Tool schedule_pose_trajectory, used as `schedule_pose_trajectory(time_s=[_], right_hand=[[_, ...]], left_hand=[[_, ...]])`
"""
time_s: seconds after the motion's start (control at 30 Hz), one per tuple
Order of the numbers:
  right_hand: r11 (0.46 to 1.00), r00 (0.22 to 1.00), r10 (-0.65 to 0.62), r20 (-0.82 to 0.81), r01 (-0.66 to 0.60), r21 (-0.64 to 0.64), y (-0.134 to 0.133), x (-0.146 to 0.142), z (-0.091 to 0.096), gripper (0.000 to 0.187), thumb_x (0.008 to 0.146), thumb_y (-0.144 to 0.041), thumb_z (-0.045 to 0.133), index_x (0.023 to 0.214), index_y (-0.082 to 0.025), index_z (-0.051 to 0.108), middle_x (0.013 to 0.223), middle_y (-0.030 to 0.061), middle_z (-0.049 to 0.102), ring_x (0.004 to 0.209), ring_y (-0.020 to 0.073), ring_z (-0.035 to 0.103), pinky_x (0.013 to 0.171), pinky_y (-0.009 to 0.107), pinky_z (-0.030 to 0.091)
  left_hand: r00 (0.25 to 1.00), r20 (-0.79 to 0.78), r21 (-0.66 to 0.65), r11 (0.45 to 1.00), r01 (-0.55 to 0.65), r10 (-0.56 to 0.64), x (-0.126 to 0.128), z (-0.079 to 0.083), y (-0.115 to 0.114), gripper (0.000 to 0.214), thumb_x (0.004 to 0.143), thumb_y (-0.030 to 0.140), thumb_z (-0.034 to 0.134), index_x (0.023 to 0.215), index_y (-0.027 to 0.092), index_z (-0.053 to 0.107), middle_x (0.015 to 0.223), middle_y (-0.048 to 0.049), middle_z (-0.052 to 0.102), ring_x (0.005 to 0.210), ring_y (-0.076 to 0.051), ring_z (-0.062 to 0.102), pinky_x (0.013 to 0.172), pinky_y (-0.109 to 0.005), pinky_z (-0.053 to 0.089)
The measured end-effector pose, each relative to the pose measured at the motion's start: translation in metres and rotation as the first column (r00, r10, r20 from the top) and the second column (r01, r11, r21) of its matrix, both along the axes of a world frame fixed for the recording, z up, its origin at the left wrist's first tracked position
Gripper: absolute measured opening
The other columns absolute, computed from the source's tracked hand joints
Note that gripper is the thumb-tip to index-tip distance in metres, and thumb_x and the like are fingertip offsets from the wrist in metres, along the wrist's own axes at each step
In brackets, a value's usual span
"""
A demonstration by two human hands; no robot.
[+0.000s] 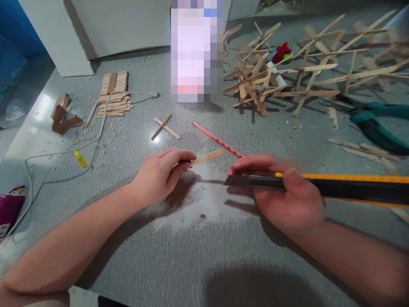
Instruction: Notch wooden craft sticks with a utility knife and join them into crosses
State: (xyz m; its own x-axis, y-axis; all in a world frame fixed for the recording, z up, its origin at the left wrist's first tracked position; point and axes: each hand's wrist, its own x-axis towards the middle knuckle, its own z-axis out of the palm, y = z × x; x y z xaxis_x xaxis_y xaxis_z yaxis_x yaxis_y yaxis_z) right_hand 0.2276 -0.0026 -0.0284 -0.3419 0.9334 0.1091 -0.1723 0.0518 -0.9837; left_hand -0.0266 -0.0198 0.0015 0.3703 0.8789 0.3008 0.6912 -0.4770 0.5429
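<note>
In my left hand (166, 172) a wooden craft stick (209, 157) is pinched near one end, its free end pointing right and slightly up. My right hand (287, 200) holds a black and yellow utility knife (351, 187), the blade out and aimed left, a short way from the stick and apart from it. Past the right fingertips lies a red pencil (217, 138) with dark spots. Two craft sticks joined in an X (165, 125) rest on the grey surface beyond my left hand.
Left of centre are stacked craft sticks (113, 94), a white cable (104, 117) with a yellow tag (80, 158), and brown strips (64, 117). Crossed stick pieces (255, 83) spread over the back right, near green-handled pliers (380, 123). A pixelated block (194, 51) covers the back middle.
</note>
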Motion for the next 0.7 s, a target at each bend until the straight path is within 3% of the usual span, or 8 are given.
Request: schedule_pose_trajectory(time_s=[0.17,0.27,0.43,0.6,0.7], right_hand=[[0.994,0.992,0.091,0.09,-0.096,0.051,0.0022,-0.0006,0.0031,0.044,0.095,-0.066,0.05,0.102,-0.031,0.077,0.101,0.0058,0.077,0.09,0.0263,0.071,0.076,0.041,0.06],[0.996,0.994,0.064,0.094,-0.069,0.059,0.0005,-0.0027,0.0047,0.047,0.094,-0.068,0.051,0.099,-0.03,0.077,0.097,0.0058,0.077,0.087,0.0254,0.071,0.074,0.039,0.059],[0.994,0.987,0.034,0.157,-0.049,0.097,-0.0038,-0.0016,0.0003,0.046,0.096,-0.066,0.048,0.1,-0.031,0.076,0.096,0.0049,0.076,0.088,0.0255,0.071,0.076,0.04,0.058],[0.967,0.946,-0.003,0.323,-0.08,0.243,-0.0033,0.003,0.0,0.032,0.102,-0.052,0.048,0.103,-0.034,0.074,0.103,0.0033,0.076,0.098,0.0261,0.07,0.087,0.043,0.056],[0.94,0.925,-0.021,0.378,-0.11,0.322,-0.0028,0.0031,0.0031,0.022,0.102,-0.041,0.053,0.105,-0.034,0.073,0.103,0.0006,0.077,0.098,0.0233,0.072,0.083,0.039,0.056]], left_hand=[[0.995,0.096,0.008,1.0,0.015,-0.016,0.0007,-0.0031,-0.0029,0.017,0.097,0.014,0.058,0.113,0.017,0.063,0.096,-0.0037,0.075,0.079,-0.011,0.071,0.068,-0.021,0.057],[0.992,0.128,0.001,1.0,0.01,-0.011,0.001,-0.0042,-0.0037,0.022,0.093,0.014,0.063,0.114,0.016,0.063,0.094,-0.0025,0.075,0.076,-0.01,0.071,0.068,-0.019,0.058],[0.976,0.213,-0.121,0.992,-0.021,0.047,0.0015,-0.005,-0.0043,0.029,0.091,0.016,0.065,0.119,0.017,0.061,0.093,-0.0015,0.076,0.074,-0.011,0.074,0.068,-0.021,0.06],[0.951,0.302,-0.208,0.978,-0.011,0.075,0.0032,-0.0071,-0.0042,0.032,0.088,0.014,0.065,0.12,0.017,0.062,0.096,-0.0024,0.075,0.069,-0.008,0.072,0.064,-0.018,0.059],[0.972,0.233,-0.199,0.98,0.006,0.042,0.0054,-0.0068,-0.0059,0.041,0.083,0.008,0.063,0.123,0.016,0.064,0.1,-0.0034,0.075,0.067,-0.008,0.07,0.062,-0.018,0.057]])
